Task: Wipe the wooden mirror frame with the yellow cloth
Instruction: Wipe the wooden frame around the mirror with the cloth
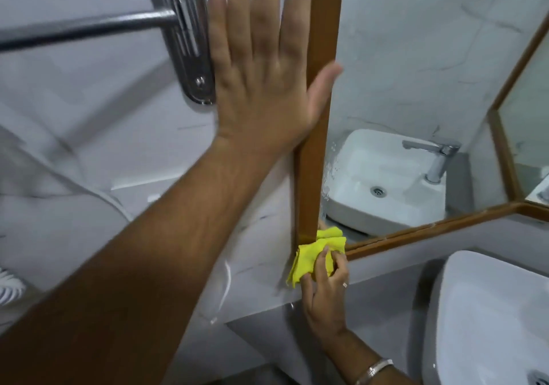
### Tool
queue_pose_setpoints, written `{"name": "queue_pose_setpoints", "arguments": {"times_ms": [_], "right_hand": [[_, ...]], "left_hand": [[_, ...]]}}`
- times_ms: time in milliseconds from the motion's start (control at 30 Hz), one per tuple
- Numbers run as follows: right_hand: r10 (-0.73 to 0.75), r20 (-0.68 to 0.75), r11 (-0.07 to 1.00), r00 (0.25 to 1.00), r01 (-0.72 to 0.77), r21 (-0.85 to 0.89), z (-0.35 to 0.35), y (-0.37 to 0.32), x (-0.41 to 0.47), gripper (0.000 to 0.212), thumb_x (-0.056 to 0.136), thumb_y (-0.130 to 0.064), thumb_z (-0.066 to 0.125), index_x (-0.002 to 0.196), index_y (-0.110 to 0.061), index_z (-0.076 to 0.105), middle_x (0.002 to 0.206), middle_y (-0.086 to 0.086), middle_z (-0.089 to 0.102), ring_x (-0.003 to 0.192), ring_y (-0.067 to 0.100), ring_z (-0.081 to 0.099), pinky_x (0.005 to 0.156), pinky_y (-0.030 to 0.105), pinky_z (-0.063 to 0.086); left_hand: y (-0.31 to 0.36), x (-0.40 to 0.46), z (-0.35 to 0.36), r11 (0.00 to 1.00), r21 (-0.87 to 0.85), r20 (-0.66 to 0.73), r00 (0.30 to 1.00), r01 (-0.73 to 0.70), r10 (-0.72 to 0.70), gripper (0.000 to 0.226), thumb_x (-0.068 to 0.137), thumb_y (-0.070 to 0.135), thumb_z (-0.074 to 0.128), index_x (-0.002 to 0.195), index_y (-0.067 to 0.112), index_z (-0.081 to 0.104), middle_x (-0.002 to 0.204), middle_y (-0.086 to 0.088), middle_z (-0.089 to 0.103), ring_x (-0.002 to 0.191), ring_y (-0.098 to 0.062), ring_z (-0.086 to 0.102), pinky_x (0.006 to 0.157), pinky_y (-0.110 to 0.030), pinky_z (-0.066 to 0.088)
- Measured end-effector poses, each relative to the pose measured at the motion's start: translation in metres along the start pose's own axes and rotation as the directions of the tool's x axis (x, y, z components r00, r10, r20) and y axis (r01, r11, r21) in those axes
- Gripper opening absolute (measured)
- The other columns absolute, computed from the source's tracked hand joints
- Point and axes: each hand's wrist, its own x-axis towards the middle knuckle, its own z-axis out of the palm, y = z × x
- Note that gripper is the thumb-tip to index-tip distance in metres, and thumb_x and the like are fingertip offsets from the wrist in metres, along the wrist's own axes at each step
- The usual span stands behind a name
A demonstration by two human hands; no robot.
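Here, right hand [325, 288]: grip closed on the yellow cloth [312, 258], bunched between fingers and thumb; a ring shows on one finger and a metal bracelet [375, 370] on the wrist. Cloth: pressed to the lower left corner of the wooden mirror frame [315, 159], where the upright side rail meets the bottom rail. Side rail: long axis runs up and down, leaning slightly rightward toward the top; bottom rail rises to the right. Left hand [261, 87]: grip open, fingers spread flat, palm on the wall tile with the thumb across the side rail, well above the cloth. Between the two hands the rail lies bare. Chrome towel bar [89, 29] and its bracket: just left of the left hand. Grey surface [386, 301] below the frame: bare beside the cloth; white basin [481, 310] to the right, apart from the hand. Mirror reflects basin and tap. No legible writing.
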Motion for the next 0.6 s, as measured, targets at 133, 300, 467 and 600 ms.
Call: {"name": "queue_pose_setpoints", "arguments": {"times_ms": [133, 300, 467, 600], "right_hand": [[-0.166, -0.229, 0.981, 0.959, 0.184, 0.059, -0.026, -0.046, 0.055, 0.049, 0.099, -0.027, 0.041, 0.146, -0.014, 0.034, 0.136, 0.024, 0.03, 0.126, 0.046, 0.039, 0.11, 0.048, 0.033], [-0.386, -0.295, 0.92, 0.874, 0.39, -0.05, -0.062, -0.07, 0.113, 0.058, 0.087, -0.011, 0.046, 0.144, -0.007, 0.039, 0.142, 0.028, 0.028, 0.14, 0.044, 0.027, 0.121, 0.045, 0.02], [-0.384, 0.089, 0.905, 0.919, 0.393, -0.16, -0.03, 0.029, 0.022, 0.057, 0.095, -0.024, 0.046, 0.149, -0.023, 0.029, 0.165, 0.002, 0.003, 0.153, 0.028, 0.003, 0.094, 0.059, 0.049], [-0.307, 0.251, 0.9, 0.918, 0.366, -0.238, -0.028, 0.047, 0.011, 0.048, 0.103, -0.041, 0.029, 0.147, -0.022, 0.03, 0.158, 0.01, 0.015, 0.153, 0.031, -0.002, 0.089, 0.069, 0.048]], "left_hand": [[-0.005, 0.045, 0.012, 0.999, -0.018, -0.015, 0.999, -0.031, 0.031, 0.078, 0.1, 0.061, 0.035, 0.147, 0.0, 0.046, 0.15, -0.024, 0.044, 0.139, -0.043, 0.04, 0.115, -0.057, 0.025], [-0.009, 0.046, 0.017, 0.995, -0.036, -0.141, 0.986, -0.095, 0.089, 0.069, 0.1, 0.052, 0.043, 0.141, -0.003, 0.052, 0.143, -0.025, 0.051, 0.134, -0.044, 0.047, 0.111, -0.058, 0.031], [-0.006, 0.044, 0.016, 0.994, -0.062, -0.102, 0.991, -0.09, 0.083, 0.075, 0.1, 0.057, 0.035, 0.146, -0.001, 0.046, 0.149, -0.024, 0.045, 0.139, -0.042, 0.041, 0.115, -0.054, 0.024], [-0.006, 0.044, 0.017, 0.994, -0.075, -0.096, 0.993, -0.079, 0.071, 0.076, 0.1, 0.059, 0.034, 0.147, 0.0, 0.045, 0.15, -0.023, 0.044, 0.14, -0.041, 0.039, 0.116, -0.051, 0.022]]}}
